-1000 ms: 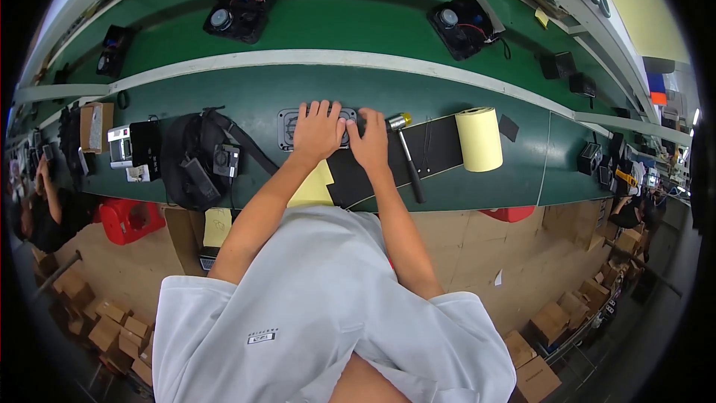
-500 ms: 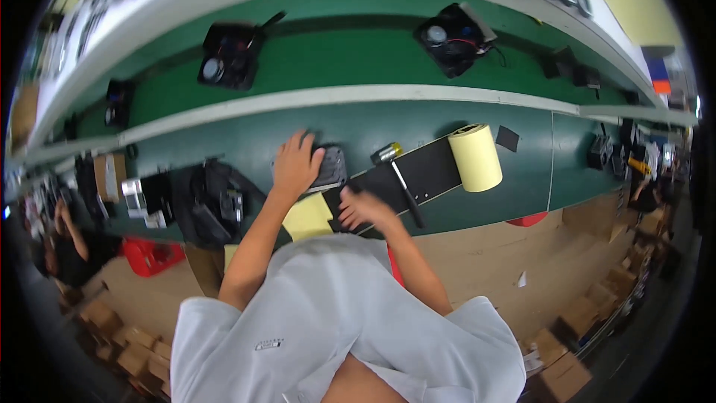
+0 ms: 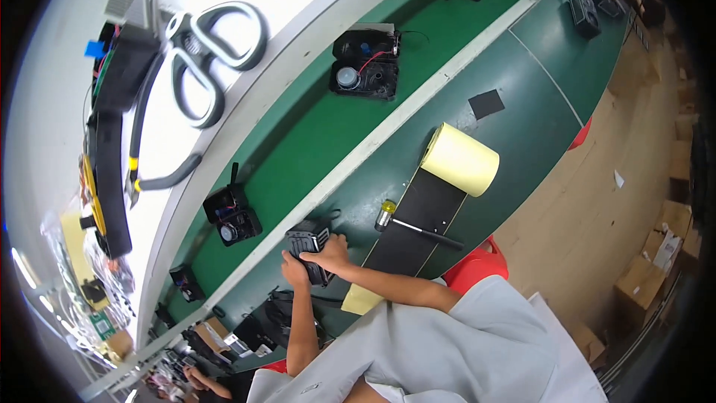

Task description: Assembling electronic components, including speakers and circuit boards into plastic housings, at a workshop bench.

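Over the green bench, my left hand [image 3: 296, 272] and my right hand [image 3: 330, 255] are both closed on a black plastic box-shaped housing [image 3: 304, 241]. The left grips its near-left side, and the right reaches across its front and right side. Fingers cover part of the housing. To the right lies a black strip [image 3: 406, 254], unrolled from a roll with pale yellow backing [image 3: 462, 160]. A slim rod-shaped tool with a dark handle [image 3: 429, 233] rests across the strip. Touching or near its tip is a small yellow-and-metal cylinder [image 3: 385, 215].
Open black housings with round speakers [image 3: 363, 67] sit along the green shelf. Scissors [image 3: 216, 60] and pliers [image 3: 142, 172] lie on the white upper shelf. A red stool [image 3: 481, 265] is by the bench's near edge. At lower left another person's hand [image 3: 195, 379] shows.
The view has turned, bringing the upper shelf's scissors and pliers in. My right hand has left the strip for the housing; my left has gone from lying over it to gripping its side.
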Demonstrator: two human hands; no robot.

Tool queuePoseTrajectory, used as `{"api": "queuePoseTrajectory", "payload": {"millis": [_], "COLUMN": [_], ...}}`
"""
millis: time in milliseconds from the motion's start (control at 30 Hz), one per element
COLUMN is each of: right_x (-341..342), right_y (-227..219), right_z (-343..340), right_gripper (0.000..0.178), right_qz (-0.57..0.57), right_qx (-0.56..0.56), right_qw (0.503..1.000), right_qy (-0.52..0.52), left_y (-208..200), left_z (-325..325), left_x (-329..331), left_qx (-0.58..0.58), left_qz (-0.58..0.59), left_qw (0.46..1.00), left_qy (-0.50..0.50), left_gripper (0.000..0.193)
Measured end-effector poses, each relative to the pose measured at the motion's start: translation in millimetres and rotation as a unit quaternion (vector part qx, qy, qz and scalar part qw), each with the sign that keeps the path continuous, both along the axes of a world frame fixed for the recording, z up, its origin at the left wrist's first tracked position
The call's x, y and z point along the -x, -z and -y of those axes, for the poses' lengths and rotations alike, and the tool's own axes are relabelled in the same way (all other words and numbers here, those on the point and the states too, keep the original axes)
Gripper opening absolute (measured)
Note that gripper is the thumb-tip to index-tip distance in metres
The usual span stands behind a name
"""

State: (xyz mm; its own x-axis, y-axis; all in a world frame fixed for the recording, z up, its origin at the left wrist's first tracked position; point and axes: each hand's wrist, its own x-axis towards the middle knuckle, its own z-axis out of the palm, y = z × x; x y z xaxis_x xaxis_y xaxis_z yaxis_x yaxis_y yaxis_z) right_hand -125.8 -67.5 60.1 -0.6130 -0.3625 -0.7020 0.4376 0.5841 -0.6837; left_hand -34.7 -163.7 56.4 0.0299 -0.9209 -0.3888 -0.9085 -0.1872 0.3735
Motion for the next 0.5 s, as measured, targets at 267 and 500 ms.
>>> {"api": "queuePoseTrajectory", "payload": {"millis": [267,500], "right_x": [155,283], "right_y": [-71,0], "right_z": [89,156], "right_gripper": [0.098,0.089], "right_qz": [-0.153,-0.488], "right_qx": [0.211,0.218], "right_qw": [0.951,0.759], "right_qy": [-0.164,-0.37], "left_y": [-28,-48], "left_z": [71,22], "left_x": [98,107], "left_qx": [-0.087,-0.108], "left_qz": [-0.487,-0.455], "left_qw": [0.861,0.883], "left_qy": [-0.118,0.03], "left_gripper": [0.058,0.056]}}
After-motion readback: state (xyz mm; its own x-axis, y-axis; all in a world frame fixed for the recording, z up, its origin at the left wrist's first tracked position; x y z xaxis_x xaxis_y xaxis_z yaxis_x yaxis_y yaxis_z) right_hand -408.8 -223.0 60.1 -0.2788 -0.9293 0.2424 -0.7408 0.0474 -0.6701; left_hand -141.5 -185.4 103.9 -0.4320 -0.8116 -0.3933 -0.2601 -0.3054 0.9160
